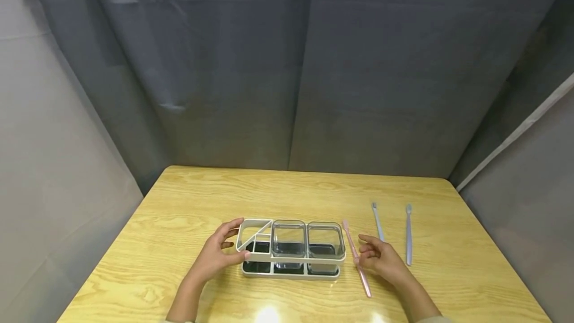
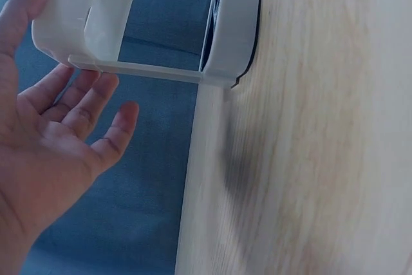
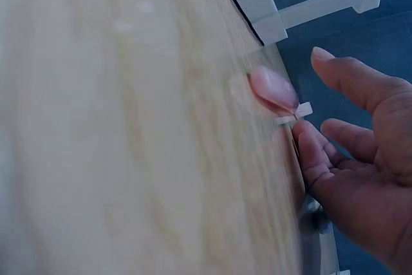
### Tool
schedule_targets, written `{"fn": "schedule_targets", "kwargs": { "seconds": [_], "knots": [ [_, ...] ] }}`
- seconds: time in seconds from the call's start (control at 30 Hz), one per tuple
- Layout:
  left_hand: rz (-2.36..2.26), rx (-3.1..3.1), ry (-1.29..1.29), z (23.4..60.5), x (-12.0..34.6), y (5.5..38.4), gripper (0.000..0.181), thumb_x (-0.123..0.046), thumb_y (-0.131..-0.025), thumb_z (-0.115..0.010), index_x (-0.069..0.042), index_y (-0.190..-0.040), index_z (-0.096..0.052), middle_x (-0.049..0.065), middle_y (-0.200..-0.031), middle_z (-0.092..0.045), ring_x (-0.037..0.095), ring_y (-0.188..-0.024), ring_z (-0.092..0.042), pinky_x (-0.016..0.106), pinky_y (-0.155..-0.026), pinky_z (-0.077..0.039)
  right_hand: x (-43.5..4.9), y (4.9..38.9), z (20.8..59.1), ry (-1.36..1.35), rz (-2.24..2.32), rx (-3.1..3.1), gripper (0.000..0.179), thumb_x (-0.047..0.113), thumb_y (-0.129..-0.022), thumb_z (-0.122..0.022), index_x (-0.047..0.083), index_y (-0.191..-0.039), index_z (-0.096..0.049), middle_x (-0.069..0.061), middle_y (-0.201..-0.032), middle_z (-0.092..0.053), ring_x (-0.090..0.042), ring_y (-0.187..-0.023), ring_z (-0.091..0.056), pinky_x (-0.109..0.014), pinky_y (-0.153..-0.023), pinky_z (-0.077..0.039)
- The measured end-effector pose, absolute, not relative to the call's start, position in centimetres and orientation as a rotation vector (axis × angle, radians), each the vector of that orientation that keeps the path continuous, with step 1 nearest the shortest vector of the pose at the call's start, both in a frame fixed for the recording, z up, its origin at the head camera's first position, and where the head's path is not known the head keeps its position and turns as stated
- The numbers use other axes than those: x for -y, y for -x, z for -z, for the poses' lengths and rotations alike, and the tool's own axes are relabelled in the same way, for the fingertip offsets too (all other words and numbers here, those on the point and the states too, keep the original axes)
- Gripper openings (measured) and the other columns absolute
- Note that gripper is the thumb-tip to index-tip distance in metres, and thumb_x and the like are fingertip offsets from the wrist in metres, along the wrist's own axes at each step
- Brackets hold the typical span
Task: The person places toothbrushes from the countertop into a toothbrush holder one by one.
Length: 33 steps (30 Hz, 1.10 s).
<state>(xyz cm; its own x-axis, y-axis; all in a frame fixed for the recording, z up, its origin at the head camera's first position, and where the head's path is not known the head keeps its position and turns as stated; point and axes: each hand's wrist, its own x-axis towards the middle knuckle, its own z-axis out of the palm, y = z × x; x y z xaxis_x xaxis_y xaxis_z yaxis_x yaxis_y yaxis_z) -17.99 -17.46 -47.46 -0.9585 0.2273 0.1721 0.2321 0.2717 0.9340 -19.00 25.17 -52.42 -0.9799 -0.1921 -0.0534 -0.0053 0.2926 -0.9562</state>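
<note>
Hands in view: two. The left hand (image 1: 215,255) grips the left end of one white rack (image 1: 314,260), thumb on the near edge, fingers round at the far side. The right hand (image 1: 383,263) holds nothing; thumb well apart from the loosely bent fingers, fingertips just beside the pink toothbrush (image 1: 362,276). Contact there: cannot tell.

Rack, count one: upright on the table (image 1: 202,193), near side, around the middle. It carries two clear cups, side by side: left cup (image 1: 289,233) in the middle section, right cup (image 1: 325,236) in the right section. Its left section has thin dividers, one of them slanted.

Toothbrushes, count three, all lying right of the rack. Pink one nearest to it; then the light-blue toothbrush (image 1: 378,222), its near end close to the right hand; the lavender toothbrush (image 1: 408,236) farthest right. Dark curtain (image 1: 224,88) behind the table's far edge.
</note>
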Motion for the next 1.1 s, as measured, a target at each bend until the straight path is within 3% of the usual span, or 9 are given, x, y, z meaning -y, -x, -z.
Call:
{"fn": "schedule_targets", "kwargs": {
  "seconds": [0.17, 0.4, 0.73, 1.1],
  "knots": [
    [1.881, 2.500, 0.438, 47.7, 17.5, 18.0, 0.078, -0.018, -0.070, -0.083, -0.015, -0.137, -0.044, 0.004, -0.131, -0.048, 0.028, -0.119, -0.044, 0.053, -0.094, -0.037, -25.3, 19.5, 52.8, 0.282, 1.708, -2.444, 0.070, 0.000, -0.072, -0.075, -0.013, -0.131, -0.039, -0.020, -0.098, -0.052, -0.022, -0.081, -0.052, -0.022, -0.067, -0.050],
    [1.951, 2.480, 0.428, 45.7, 17.0, 17.0, 0.080, -0.010, -0.070, -0.082, -0.005, -0.138, -0.041, 0.015, -0.135, -0.044, 0.039, -0.118, -0.044, 0.057, -0.094, -0.036, -25.5, 20.1, 52.8, 0.343, 1.602, -2.489, 0.067, 0.005, -0.072, -0.077, -0.015, -0.127, -0.043, -0.017, -0.091, -0.054, -0.022, -0.076, -0.052, -0.021, -0.063, -0.048],
    [1.944, 2.485, 0.429, 45.2, 17.0, 16.8, 0.077, -0.011, -0.070, -0.081, -0.011, -0.136, -0.043, 0.013, -0.136, -0.043, 0.039, -0.120, -0.041, 0.057, -0.095, -0.035, -24.6, 20.4, 51.8, 0.368, 1.508, -2.553, 0.059, 0.004, -0.072, -0.076, -0.018, -0.120, -0.048, -0.012, -0.083, -0.055, -0.020, -0.071, -0.051, -0.021, -0.059, -0.047],
    [1.944, 2.481, 0.436, 45.3, 17.0, 16.7, 0.078, -0.010, -0.071, -0.080, -0.005, -0.138, -0.041, 0.016, -0.135, -0.044, 0.037, -0.121, -0.042, 0.058, -0.094, -0.035, -23.5, 20.5, 51.9, 0.260, 1.400, -2.711, 0.052, 0.007, -0.069, -0.079, -0.013, -0.112, -0.057, -0.004, -0.071, -0.056, -0.017, -0.064, -0.051, -0.024, -0.053, -0.046]
  ]
}}
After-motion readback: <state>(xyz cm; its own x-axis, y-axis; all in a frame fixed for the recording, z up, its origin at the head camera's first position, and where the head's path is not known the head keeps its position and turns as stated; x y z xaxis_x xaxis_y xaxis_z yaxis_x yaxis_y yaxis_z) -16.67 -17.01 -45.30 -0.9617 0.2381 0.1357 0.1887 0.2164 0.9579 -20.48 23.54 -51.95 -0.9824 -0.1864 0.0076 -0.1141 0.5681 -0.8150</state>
